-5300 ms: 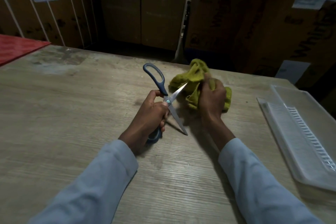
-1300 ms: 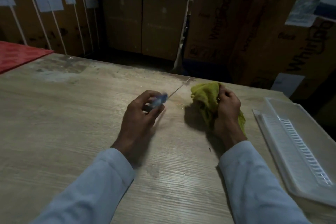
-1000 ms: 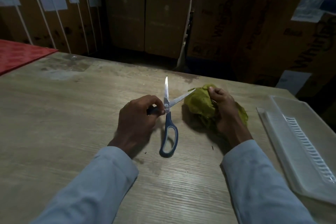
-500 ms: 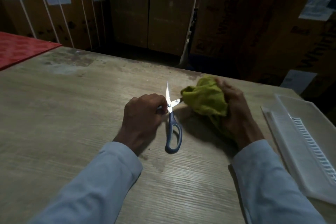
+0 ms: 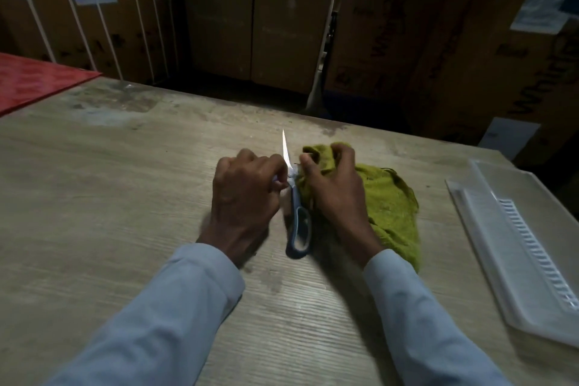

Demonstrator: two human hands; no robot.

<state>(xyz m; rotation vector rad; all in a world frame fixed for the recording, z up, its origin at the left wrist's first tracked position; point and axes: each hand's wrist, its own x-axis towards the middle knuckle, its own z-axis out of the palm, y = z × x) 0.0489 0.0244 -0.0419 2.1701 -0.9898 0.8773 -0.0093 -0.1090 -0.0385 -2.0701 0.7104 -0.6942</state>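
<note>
A pair of blue-handled scissors (image 5: 298,222) stands open on the wooden table (image 5: 94,213), one blade pointing up and away. My left hand (image 5: 244,197) grips the scissors near the pivot, its fingers curled over one handle. A yellow-green cloth (image 5: 388,207) lies bunched to the right of the scissors. My right hand (image 5: 335,194) clutches the cloth's near-left part and presses it against the scissors at the pivot; the second blade is hidden under cloth and fingers.
A translucent white plastic tray (image 5: 513,247) lies at the table's right edge. A red sheet (image 5: 34,80) covers the far left corner. Large cardboard boxes (image 5: 257,19) stand behind the table's far edge.
My right hand has brought the cloth closer onto the scissors' pivot, and more cloth now lies spread on the table at the right. My left hand has kept its hold on the scissors.
</note>
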